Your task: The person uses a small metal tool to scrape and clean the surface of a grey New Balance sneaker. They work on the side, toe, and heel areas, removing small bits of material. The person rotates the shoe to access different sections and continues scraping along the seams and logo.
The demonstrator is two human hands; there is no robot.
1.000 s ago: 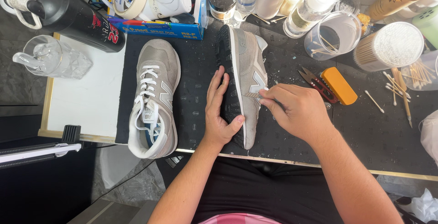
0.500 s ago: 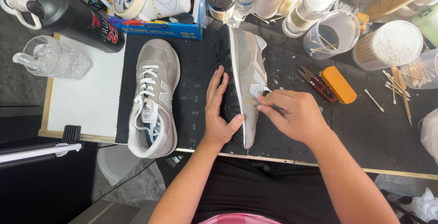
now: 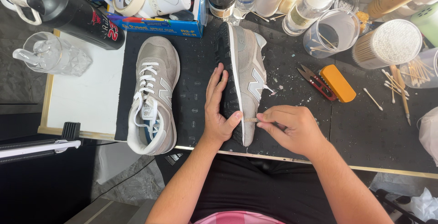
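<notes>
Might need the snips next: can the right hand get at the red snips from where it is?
Probably yes. The right hand pinches a small stick against the grey shoe, and the red snips lie up and to its right on bare mat, nothing between. It would have to free its fingers first.

Grey suede sneaker [image 3: 248,80] on its side, small stick [image 3: 251,120] at heel
</notes>
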